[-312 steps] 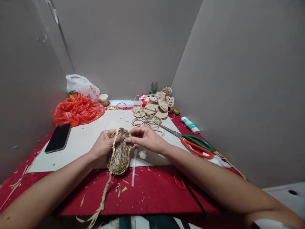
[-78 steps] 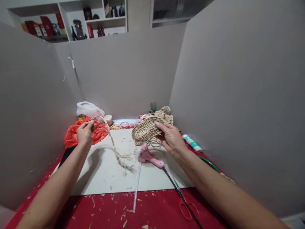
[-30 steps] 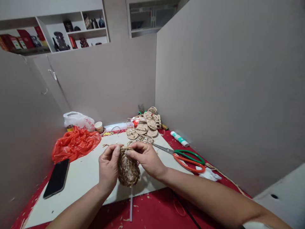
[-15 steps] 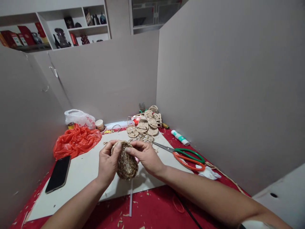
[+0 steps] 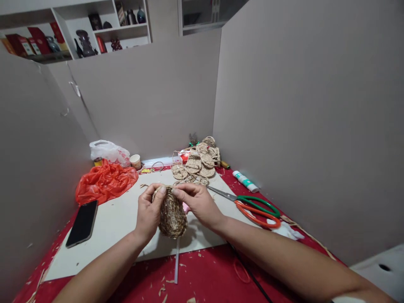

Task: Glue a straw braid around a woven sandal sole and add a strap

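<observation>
A small brown woven straw slipper-shaped piece (image 5: pixel 173 216) is held up over the white board (image 5: pixel 116 227). My left hand (image 5: pixel 150 208) grips its upper left edge, thumb on the near face. At the upper right edge, my right hand (image 5: pixel 198 204) pinches it between thumb and fingers, close to the left thumb. A thin straw end sticks out at the top left. Below the piece a translucent stick (image 5: pixel 176 263) lies partly hidden. Something pink shows behind it, too covered to name.
Large scissors (image 5: pixel 252 206) with green and orange handles lie at the right. Several woven straw pieces (image 5: pixel 198 162) are heaped at the back. A phone (image 5: pixel 82 223), a red plastic bag (image 5: pixel 105 181) and a paper cup (image 5: pixel 135 161) are at left. Grey partitions (image 5: pixel 284 105) enclose the table.
The view has shifted slightly, so everything sits further right. The right thumb has drawn nearer the left thumb along the woven piece's top edge, and the piece looks more upright.
</observation>
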`<control>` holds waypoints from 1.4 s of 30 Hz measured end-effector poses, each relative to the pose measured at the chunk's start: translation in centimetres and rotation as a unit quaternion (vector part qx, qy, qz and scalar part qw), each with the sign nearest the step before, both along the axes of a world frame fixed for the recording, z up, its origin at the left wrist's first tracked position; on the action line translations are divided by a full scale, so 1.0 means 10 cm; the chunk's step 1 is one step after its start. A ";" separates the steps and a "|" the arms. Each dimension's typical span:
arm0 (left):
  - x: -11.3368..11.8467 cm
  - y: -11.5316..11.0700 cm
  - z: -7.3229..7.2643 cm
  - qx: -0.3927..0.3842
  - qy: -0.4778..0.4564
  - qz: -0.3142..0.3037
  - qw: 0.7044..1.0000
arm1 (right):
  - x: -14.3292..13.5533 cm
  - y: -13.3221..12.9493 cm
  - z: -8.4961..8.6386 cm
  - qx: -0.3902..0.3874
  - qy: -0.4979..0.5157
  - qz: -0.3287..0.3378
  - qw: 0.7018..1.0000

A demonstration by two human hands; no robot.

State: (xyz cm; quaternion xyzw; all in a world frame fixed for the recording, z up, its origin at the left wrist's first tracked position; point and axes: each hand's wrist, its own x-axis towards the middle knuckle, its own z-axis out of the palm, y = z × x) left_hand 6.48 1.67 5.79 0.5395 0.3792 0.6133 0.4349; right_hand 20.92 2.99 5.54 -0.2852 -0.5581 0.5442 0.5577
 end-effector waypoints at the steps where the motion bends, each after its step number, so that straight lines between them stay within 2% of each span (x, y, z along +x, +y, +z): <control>1: 0.01 0.00 -0.01 -0.002 0.002 -0.005 1.000 | 0.00 0.00 -0.01 0.009 -0.007 -0.006 1.000; 5: 0.05 -0.03 -0.03 0.013 0.023 -0.006 1.000 | 0.02 0.01 -0.06 0.019 -0.028 -0.007 0.999; 10: 0.07 -0.06 0.00 0.021 0.045 0.026 0.998 | 0.03 0.01 -0.15 -0.052 -0.046 0.012 0.998; 14: 0.02 0.00 0.06 0.020 -0.033 0.030 0.999 | -0.02 0.01 -0.17 -0.083 -0.040 0.088 0.992; 17: -0.04 0.02 0.15 0.012 -0.036 0.011 0.999 | -0.05 -0.02 -0.16 -0.084 -0.082 0.121 0.986; 21: -0.18 0.03 0.32 -0.008 0.005 -0.047 0.999 | -0.03 -0.04 -0.15 -0.083 -0.109 0.178 0.974; 24: -0.26 0.04 0.39 -0.062 0.076 -0.165 0.981 | -0.01 -0.05 -0.16 -0.061 -0.152 0.243 0.956; 26: -0.25 0.04 0.38 -0.086 0.113 -0.213 0.967 | 0.00 -0.07 -0.18 -0.048 -0.160 0.253 0.953; 30: -0.16 -0.01 0.31 -0.129 0.110 -0.256 0.952 | -0.01 -0.09 -0.26 0.007 -0.164 0.212 0.963; 32: -0.13 -0.03 0.29 -0.136 0.112 -0.260 0.949 | -0.01 -0.11 -0.28 0.028 -0.168 0.209 0.963; 35: -0.15 -0.02 0.34 -0.139 0.099 -0.252 0.953 | -0.02 -0.12 -0.27 0.014 -0.155 0.229 0.961; 37: -0.19 0.01 0.39 -0.148 0.055 -0.250 0.955 | -0.04 -0.12 -0.22 -0.013 -0.129 0.226 0.966; 40: -0.22 0.05 0.40 -0.123 -0.012 -0.203 0.971 | -0.06 -0.07 -0.14 -0.049 -0.034 0.133 0.989; 42: -0.18 0.06 0.31 -0.089 -0.005 -0.152 0.984 | -0.07 0.00 -0.11 -0.063 0.053 0.041 0.996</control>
